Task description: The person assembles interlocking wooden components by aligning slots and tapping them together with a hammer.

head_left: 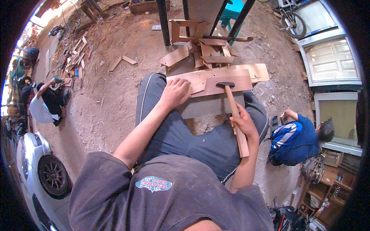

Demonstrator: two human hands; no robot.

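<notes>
Gripping the wooden handle of a hammer (232, 104), the right hand (243, 124) is closed around it — the dark head rests on a reddish wooden board (227, 85) lying across the person's knees. The left hand (175, 92) lies curled on the board's left end, pressing it down, holding nothing. Beyond the board, wood offcuts (200, 52) are heaped on the dirt floor (108, 104).

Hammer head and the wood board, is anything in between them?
No, nothing visible. The right hand grips the hammer by its wooden handle, and the black head rests on the board. The left hand presses the board further left, apart from the head.
</notes>
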